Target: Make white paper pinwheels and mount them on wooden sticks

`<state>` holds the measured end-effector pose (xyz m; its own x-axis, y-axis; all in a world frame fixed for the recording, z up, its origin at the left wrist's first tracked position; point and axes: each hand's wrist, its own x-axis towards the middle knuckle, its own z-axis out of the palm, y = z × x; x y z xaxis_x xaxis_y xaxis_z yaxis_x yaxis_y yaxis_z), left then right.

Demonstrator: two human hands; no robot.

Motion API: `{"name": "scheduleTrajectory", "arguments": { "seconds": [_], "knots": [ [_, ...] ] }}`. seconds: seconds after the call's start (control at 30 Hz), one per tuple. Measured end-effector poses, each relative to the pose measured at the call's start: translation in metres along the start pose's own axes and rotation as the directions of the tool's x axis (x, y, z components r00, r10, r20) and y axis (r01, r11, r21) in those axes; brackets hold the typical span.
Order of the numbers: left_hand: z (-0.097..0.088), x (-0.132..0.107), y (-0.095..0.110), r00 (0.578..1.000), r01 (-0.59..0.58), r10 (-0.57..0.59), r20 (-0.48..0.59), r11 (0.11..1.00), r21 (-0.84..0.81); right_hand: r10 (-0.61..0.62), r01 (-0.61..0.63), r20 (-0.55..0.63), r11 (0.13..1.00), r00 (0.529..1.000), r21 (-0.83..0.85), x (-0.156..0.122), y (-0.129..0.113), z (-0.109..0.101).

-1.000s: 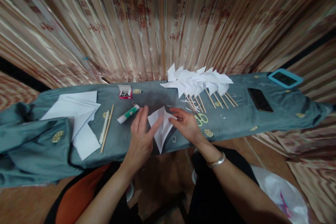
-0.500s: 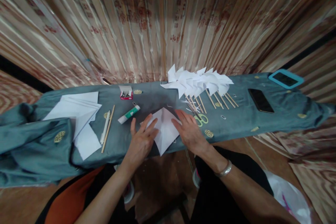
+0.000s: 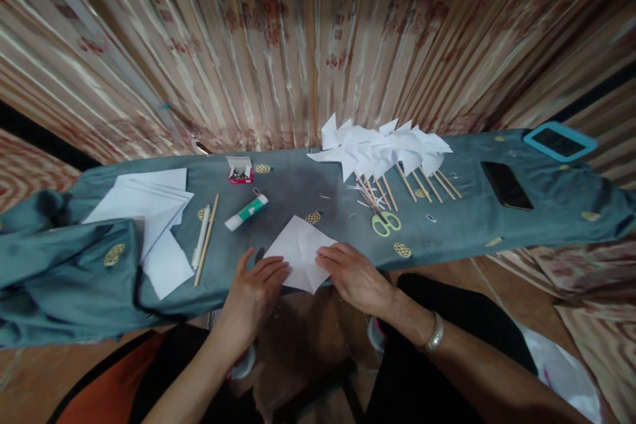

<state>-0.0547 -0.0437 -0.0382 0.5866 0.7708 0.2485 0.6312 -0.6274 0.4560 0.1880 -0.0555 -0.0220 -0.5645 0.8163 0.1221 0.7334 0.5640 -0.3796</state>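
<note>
We count two hands, one left hand point(image 3: 258, 283) and one right hand point(image 3: 356, 276), with one paper square point(image 3: 299, 248) between them. We see one glue stick point(image 3: 247, 212), one little red box point(image 3: 241, 177), one pair of scissors point(image 3: 385, 217), one white pen point(image 3: 201, 237), one loose stick point(image 3: 207, 240), one phone point(image 3: 507, 185) and one blue-edged gadget point(image 3: 560, 142). We find one paper pile point(image 3: 144, 202) and lots of pinwheels point(image 3: 370, 149), but they overlap, so we can't count the sheets or pinwheels.
</note>
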Motion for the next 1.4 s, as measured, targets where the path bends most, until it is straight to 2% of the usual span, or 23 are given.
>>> {"name": "scheduleTrajectory", "arguments": {
  "seconds": [0.13,0.23,0.33,0.43,0.5,0.6,0.7,0.8,0.87,0.93,1.07,1.17,1.4],
  "knots": [
    [-0.004,0.003,0.0,0.988,0.144,-0.152,-0.023,0.968,-0.207,0.1,-0.083,-0.052,0.96,0.994,0.267,0.003,0.01,0.003],
    [-0.005,0.008,0.0,0.944,0.272,-0.319,-0.083,0.897,-0.35,0.243,-0.216,-0.016,0.89,0.97,0.402,0.012,0.014,0.004],
    [-0.004,0.012,-0.004,0.904,0.376,-0.421,-0.069,0.864,-0.335,0.363,-0.325,0.002,0.832,0.932,0.45,0.021,0.015,0.005],
    [-0.002,0.014,-0.008,0.895,0.431,-0.446,-0.008,0.868,-0.247,0.455,-0.4,-0.025,0.806,0.89,0.437,0.028,0.014,0.005],
    [-0.001,0.015,-0.01,0.892,0.442,-0.451,-0.004,0.876,-0.194,0.49,-0.433,-0.035,0.799,0.871,0.417,0.031,0.014,0.004],
    [0.0,0.016,-0.012,0.924,0.362,-0.37,-0.099,0.928,-0.091,0.523,-0.464,-0.051,0.794,0.851,0.394,0.033,0.014,0.005],
    [0.001,0.018,-0.008,0.967,0.15,-0.124,-0.222,0.983,0.106,0.528,-0.466,-0.075,0.799,0.846,0.38,0.035,0.014,0.006],
    [0.006,0.016,0.004,0.976,-0.06,0.119,-0.183,0.951,0.302,0.524,-0.464,-0.087,0.809,0.847,0.362,0.036,0.014,0.007],
    [0.013,0.013,0.014,0.98,-0.136,0.181,-0.087,0.918,0.374,0.524,-0.466,-0.094,0.815,0.847,0.346,0.036,0.014,0.008],
    [0.022,0.01,0.021,0.984,-0.151,0.178,-0.027,0.899,0.411,0.523,-0.469,-0.101,0.821,0.846,0.327,0.037,0.015,0.008],
    [0.035,0.008,0.025,0.993,-0.111,0.118,0.01,0.897,0.429,0.505,-0.453,-0.128,0.84,0.853,0.298,0.037,0.018,0.009],
    [0.037,0.009,0.023,0.997,-0.078,0.071,0.033,0.905,0.419,0.482,-0.432,-0.156,0.861,0.862,0.268,0.036,0.02,0.01],
    [0.035,0.01,0.023,0.997,-0.071,0.048,0.067,0.915,0.398,0.452,-0.413,-0.167,0.883,0.876,0.221,0.037,0.023,0.01]
  ]
}}
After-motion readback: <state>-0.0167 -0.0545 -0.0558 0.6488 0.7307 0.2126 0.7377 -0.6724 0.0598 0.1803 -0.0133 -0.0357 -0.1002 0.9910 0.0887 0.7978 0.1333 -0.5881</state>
